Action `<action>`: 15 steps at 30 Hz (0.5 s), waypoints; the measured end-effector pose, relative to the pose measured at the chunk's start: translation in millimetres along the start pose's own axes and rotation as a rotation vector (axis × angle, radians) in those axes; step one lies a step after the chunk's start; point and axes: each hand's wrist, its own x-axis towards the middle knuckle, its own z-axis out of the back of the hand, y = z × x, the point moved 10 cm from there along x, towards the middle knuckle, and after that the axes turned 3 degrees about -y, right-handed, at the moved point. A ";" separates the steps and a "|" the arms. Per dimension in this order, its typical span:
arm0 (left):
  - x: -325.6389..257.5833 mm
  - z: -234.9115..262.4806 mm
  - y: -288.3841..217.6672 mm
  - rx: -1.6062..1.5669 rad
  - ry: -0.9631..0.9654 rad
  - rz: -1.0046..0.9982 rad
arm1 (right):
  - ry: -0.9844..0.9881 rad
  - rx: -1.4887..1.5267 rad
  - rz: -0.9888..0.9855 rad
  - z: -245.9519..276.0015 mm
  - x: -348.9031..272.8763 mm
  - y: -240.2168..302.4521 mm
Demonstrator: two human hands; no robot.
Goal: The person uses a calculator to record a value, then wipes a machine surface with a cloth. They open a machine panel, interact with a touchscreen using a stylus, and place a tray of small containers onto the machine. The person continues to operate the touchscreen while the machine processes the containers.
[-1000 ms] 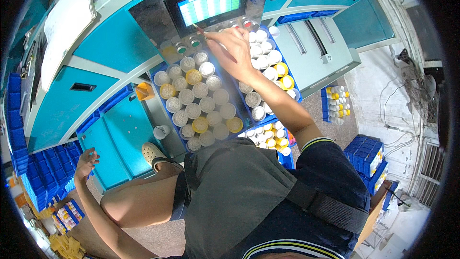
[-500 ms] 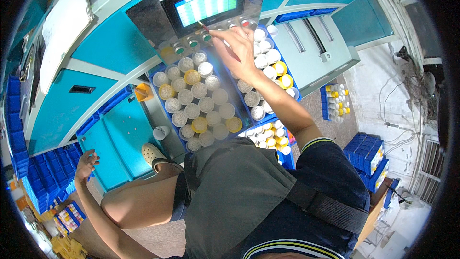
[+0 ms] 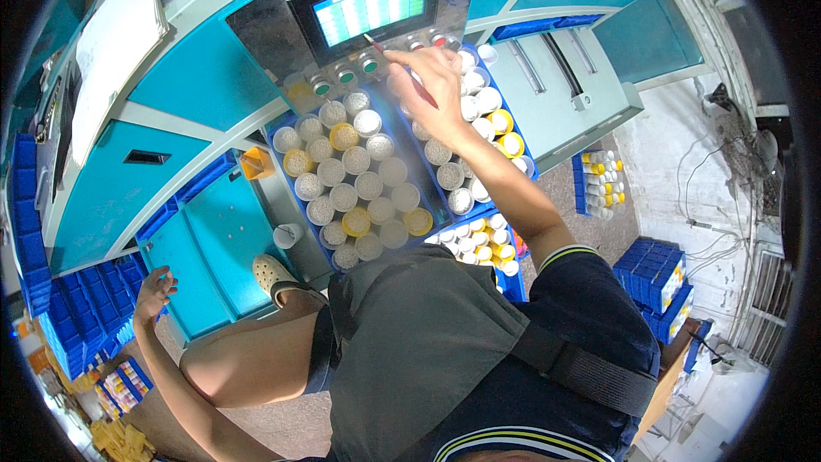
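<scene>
My right hand (image 3: pixel 430 85) is closed around a thin, pen-like stick (image 3: pixel 377 43) with a pale tip and a darker, reddish body. That tip points at the lower frame of a lit touchscreen (image 3: pixel 369 10), just above a row of round buttons, one of them a green button (image 3: pixel 369 63). I cannot tell whether it touches. Below the hand, blue trays (image 3: pixel 430 178) hold many round white and yellow cups (image 3: pixel 343 198), several filled with pale granules. Out at the left, my left hand (image 3: pixel 155 293) hangs free with its fingers loosely bent and apart, holding nothing.
Teal machine panels (image 3: pixel 202 79) surround the screen. To the right is a grey bench with metal rails (image 3: pixel 526 67). Stacked blue crates (image 3: pixel 652 274) stand at the right wall, more blue crates (image 3: pixel 94 312) at far left. A white cup (image 3: pixel 287 236) sits near my shoe (image 3: pixel 274 277).
My right hand has shifted slightly right, and the stick's tip has moved a little right along the screen's lower edge. My left hand stays where it was.
</scene>
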 end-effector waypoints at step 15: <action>-2.4 -1.3 -8.6 0.033 0.009 -0.018 | -0.025 -0.056 -0.063 6.3 -0.5 -11.9</action>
